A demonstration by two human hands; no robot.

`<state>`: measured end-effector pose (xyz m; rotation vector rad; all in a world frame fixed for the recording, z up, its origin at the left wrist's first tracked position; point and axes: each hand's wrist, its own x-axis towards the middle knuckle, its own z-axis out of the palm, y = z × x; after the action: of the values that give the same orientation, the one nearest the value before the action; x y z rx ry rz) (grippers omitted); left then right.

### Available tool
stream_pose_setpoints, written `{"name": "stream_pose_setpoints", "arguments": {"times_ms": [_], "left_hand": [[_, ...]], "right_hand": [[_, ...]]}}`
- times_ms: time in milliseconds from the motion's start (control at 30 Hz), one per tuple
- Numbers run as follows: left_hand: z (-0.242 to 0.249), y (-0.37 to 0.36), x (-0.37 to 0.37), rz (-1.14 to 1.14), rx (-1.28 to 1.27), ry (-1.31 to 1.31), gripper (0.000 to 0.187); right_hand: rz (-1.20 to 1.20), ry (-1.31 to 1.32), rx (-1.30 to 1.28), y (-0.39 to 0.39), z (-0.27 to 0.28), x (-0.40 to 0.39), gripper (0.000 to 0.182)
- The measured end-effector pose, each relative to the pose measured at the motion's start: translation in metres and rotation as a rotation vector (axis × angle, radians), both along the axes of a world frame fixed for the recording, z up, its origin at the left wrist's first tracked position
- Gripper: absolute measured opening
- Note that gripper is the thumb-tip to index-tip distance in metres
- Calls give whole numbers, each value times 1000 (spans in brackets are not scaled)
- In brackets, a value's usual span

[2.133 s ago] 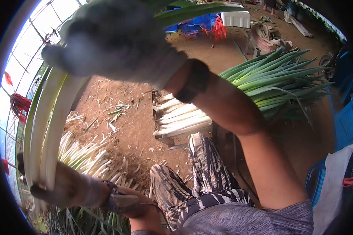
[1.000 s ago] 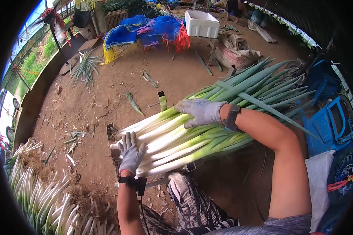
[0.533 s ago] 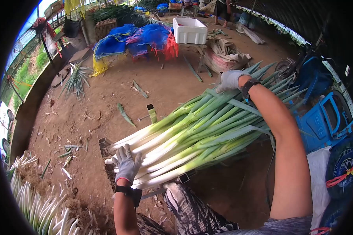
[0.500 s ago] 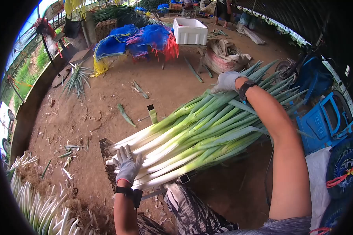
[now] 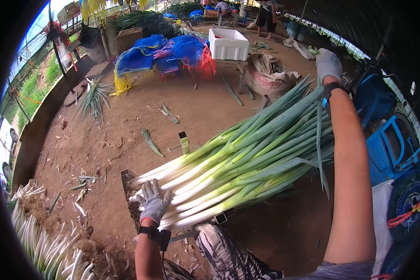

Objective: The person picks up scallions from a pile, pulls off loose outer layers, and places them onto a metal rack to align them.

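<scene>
A big bunch of long green onions [image 5: 228,163] lies across a low metal stand, white root ends to the left and green leaves to the right. My left hand [image 5: 155,201], in a grey glove, rests flat on the white stalks with its fingers spread. Up at the right, clear of the bunch, my gloved right hand [image 5: 329,65] is closed on a green onion leaf [image 5: 320,144]. The long part of that leaf hangs below the hand, and a pale green end shows by the fingers.
More green onions [image 5: 46,242] lie on the ground at lower left. Further back are blue mesh bags [image 5: 149,51], a white foam box [image 5: 228,45] and a stuffed sack [image 5: 268,77]. A blue plastic chair [image 5: 387,149] stands at right. People are in the background.
My right hand has moved up and right, away from the bunch's leaves, with a leaf now hanging from it. The leafy tops have spread lower. My left hand stays on the stalks.
</scene>
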<state>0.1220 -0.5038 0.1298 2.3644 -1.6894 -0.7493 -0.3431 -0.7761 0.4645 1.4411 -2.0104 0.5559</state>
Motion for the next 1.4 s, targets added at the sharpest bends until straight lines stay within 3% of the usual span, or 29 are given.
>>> {"name": "stream_pose_setpoints", "arguments": {"times_ms": [67, 133, 200, 300, 333, 367, 400, 433, 467, 500, 567, 633, 733, 800, 867, 900, 1000, 1033, 1133, 1267, 1367, 1400], "left_hand": [[-9, 0, 4, -7, -19, -10, 90], [-8, 1, 4, -3, -25, -6, 90], [-7, 0, 4, -4, -28, -1, 91], [-9, 1, 5, -7, -23, -1, 91], [-9, -1, 4, -5, -24, -1, 90], [-8, 0, 4, -1, -24, -3, 90], [-5, 0, 5, -4, -19, 7, 90], [-2, 0, 3, 0, -14, 19, 90], [0, 1, 2, 7, -7, 29, 90], [0, 1, 2, 7, -6, 23, 90], [3, 0, 0, 2, -23, 26, 89], [1, 2, 2, 19, -34, 18, 87], [-5, 2, 4, 27, -83, -32, 84], [-15, 4, 9, 25, -127, -33, 84], [-2, 8, 7, -2, -62, -15, 83], [-3, 9, 8, -5, -51, 6, 82], [-10, 1, 15, 2, -16, 25, 80], [-11, -2, 16, -15, 21, 18, 79], [-14, -5, 25, -38, 52, 69, 78], [-24, -1, 36, -37, -34, 121, 75], [1, 36, 52, 22, -191, 568, 71], [34, 66, 46, 103, -267, 594, 64]], "right_hand": [[208, -307, -327, 9, 46, 7, 28], [515, -424, -594, 10, 85, 13, 33], [662, -392, -649, 53, 118, 67, 41], [965, 339, -1005, -4, 117, 61, 42], [789, 295, -980, -17, 92, 69, 30], [527, 136, -324, -23, 71, 69, 47], [640, 117, -185, -32, 39, 75, 59], [684, 75, 146, -41, 9, 84, 56], [791, 65, 205, -71, -47, 82, 54], [703, 204, 492, -13, -62, 121, 51], [934, 143, 903, -9, -144, 144, 56], [945, 359, 1097, 7, -205, 168, 62], [818, 307, 1358, 43, -196, 192, 65], [1002, 369, 1394, 0, -244, 157, 63], [908, 590, 1339, 45, -212, 160, 60], [932, 473, 1335, 61, -201, 160, 56], [971, 615, 1231, 46, -227, 161, 53], [867, 692, 1215, 53, -222, 177, 48], [940, 669, 1269, 45, -232, 188, 42], [618, 486, 1231, 70, -212, 205, 43], [710, 599, 1098, 97, -202, 219, 47], [896, 540, 1037, 109, -203, 219, 47]]}}
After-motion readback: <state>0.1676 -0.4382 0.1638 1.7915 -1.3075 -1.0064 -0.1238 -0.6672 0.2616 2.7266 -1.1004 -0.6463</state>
